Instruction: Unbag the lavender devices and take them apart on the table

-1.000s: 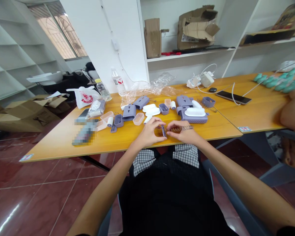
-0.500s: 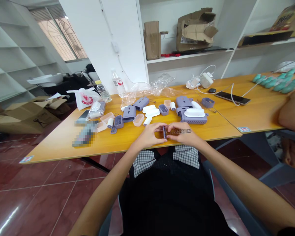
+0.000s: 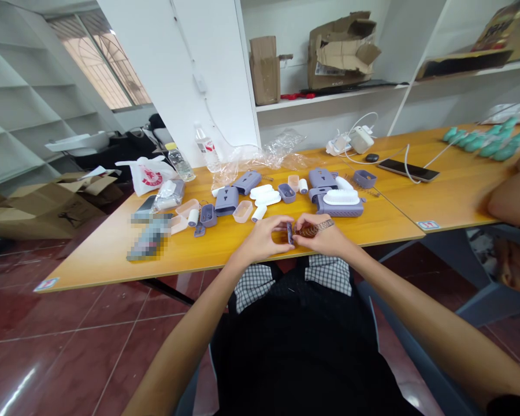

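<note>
Near the table's front edge, my left hand (image 3: 264, 238) pinches a small flat purple plastic piece (image 3: 290, 233), held upright between thumb and fingers. My right hand (image 3: 322, 235) is closed on a coiled metal spring (image 3: 314, 229), with one end facing the purple piece. Whether the spring touches the piece I cannot tell. Beyond my hands lie a white roller (image 3: 259, 213), white bristle brush heads (image 3: 267, 196) and a purple perforated case (image 3: 340, 208) with a white brush on top.
Purple shells (image 3: 226, 200), clear pinkish cups (image 3: 243, 211) and small purple cups (image 3: 208, 215) are spread over the wooden table (image 3: 95, 254). Plastic wrap (image 3: 281, 150) and bottles (image 3: 207, 149) stand behind. To the right are a phone (image 3: 408, 170), green objects (image 3: 487, 141) and another person's arm (image 3: 513, 188).
The spring's free end dipped, then tilted up again in my right hand. My left hand keeps the purple piece in nearly the same spot. The view shifts slightly.
</note>
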`<move>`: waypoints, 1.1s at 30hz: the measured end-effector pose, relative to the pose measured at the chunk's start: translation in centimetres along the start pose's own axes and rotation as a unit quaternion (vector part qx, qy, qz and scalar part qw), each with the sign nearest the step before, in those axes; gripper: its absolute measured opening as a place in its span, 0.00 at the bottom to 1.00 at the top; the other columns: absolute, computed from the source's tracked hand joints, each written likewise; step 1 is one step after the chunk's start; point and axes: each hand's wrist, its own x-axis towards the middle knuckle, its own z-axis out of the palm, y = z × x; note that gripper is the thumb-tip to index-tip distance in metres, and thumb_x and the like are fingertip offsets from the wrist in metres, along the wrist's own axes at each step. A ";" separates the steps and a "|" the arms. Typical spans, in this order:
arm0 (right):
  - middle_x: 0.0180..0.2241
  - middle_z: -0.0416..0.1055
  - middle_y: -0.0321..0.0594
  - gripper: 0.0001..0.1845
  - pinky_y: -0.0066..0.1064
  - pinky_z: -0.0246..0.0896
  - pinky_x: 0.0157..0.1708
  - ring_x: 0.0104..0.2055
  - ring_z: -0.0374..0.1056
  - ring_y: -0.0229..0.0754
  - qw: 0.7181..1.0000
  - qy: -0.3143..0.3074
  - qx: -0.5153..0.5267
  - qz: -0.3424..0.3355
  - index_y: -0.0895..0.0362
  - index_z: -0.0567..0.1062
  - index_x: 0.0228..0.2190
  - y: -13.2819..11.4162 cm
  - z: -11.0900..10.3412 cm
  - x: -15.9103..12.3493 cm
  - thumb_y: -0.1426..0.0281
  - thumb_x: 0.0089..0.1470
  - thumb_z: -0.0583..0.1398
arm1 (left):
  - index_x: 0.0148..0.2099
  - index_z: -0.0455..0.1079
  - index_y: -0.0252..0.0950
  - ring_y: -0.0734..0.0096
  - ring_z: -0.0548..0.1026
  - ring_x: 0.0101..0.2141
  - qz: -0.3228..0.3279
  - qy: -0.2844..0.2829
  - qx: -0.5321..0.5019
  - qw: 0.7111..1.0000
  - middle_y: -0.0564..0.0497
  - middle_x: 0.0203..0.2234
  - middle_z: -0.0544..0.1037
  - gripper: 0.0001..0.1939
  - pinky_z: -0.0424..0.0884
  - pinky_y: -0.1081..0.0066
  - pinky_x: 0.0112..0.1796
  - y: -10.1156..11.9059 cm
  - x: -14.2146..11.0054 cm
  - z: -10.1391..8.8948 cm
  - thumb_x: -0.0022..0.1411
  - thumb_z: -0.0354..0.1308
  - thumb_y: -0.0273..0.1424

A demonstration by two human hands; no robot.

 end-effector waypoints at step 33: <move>0.35 0.79 0.39 0.09 0.37 0.71 0.35 0.32 0.74 0.43 0.999 0.036 0.002 -0.009 0.52 0.82 0.38 2.3 -0.3 0.5 0.65 0.54 0.71 | 0.50 0.83 0.39 0.46 0.75 0.60 -0.016 0.021 0.312 0.950 0.40 0.61 0.77 0.10 0.72 0.41 0.62 -0.2 0.4 0.2 0.69 0.65 0.31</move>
